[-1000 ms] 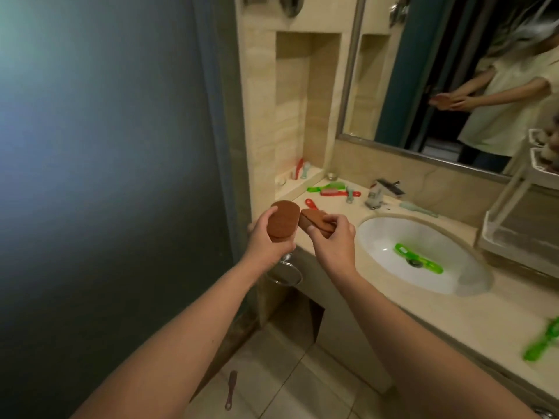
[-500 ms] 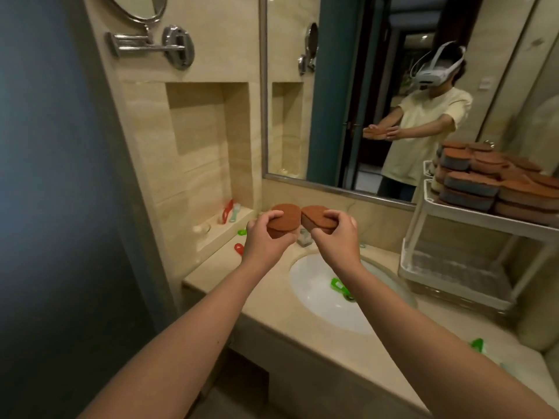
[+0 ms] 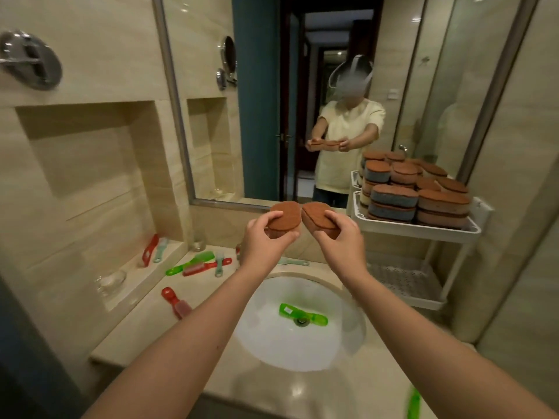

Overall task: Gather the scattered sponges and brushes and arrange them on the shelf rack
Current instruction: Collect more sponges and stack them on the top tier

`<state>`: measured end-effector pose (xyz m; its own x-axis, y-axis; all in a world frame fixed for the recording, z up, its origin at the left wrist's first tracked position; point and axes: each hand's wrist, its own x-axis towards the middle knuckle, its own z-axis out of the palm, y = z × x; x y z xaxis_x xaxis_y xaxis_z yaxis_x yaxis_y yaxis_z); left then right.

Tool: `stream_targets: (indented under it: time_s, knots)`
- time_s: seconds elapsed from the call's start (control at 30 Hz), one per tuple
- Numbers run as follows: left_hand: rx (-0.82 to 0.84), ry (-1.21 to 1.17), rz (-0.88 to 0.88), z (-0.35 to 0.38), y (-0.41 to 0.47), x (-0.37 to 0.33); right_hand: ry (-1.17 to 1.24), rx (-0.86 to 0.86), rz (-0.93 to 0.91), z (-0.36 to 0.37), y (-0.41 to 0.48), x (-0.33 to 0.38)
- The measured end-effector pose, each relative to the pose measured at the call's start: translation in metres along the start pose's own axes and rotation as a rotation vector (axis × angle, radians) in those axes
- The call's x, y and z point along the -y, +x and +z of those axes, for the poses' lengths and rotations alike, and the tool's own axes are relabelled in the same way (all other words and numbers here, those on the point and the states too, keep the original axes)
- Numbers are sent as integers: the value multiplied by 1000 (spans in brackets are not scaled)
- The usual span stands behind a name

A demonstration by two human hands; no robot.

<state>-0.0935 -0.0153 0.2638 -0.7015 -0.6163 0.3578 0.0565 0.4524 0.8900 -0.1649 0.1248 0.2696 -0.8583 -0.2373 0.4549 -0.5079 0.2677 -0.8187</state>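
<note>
My left hand [image 3: 263, 240] grips a brown oval sponge [image 3: 286, 217], and my right hand [image 3: 341, 240] grips a second brown sponge [image 3: 314, 216]. Both are held side by side above the sink, their edges almost touching. To the right stands the white shelf rack [image 3: 423, 229]; its top tier carries stacked sponges [image 3: 414, 189], brown-topped with grey or tan bodies. The rack's lower tier [image 3: 405, 279] is a bare perforated tray. A green brush [image 3: 302, 314] lies in the basin. Red and green brushes [image 3: 196, 266] lie scattered on the counter at left, and a red brush [image 3: 177, 302] nearer me.
The white sink basin [image 3: 272, 343] is set in a beige stone counter [image 3: 317, 391]. Two more brushes [image 3: 154, 251] lean in the wall niche beside a glass dish [image 3: 110, 281]. A large mirror [image 3: 302, 86] reflects a person. Another green brush [image 3: 413, 402] lies at the counter's front edge.
The view swung right from the dark door to face the sink and rack. Both hands kept hold of their sponges and rose in front of the mirror's lower edge.
</note>
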Motion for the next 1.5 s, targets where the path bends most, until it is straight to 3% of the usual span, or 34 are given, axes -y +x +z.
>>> stream_targets:
  time_s: [0.5,0.73,1.07,1.5]
  knots:
    - [415,-119,230,103,92,-37,-141,-395,94,-62,62,-19]
    - [510,-175,281,145,97,-60,-229,-499,139,-100,75,-38]
    - [482,-146,364,224,133,-99,-230,-546,123,-153,139,-69]
    - [287,222,472,345,186,-126,-235,-471,201,-219,252,-153]
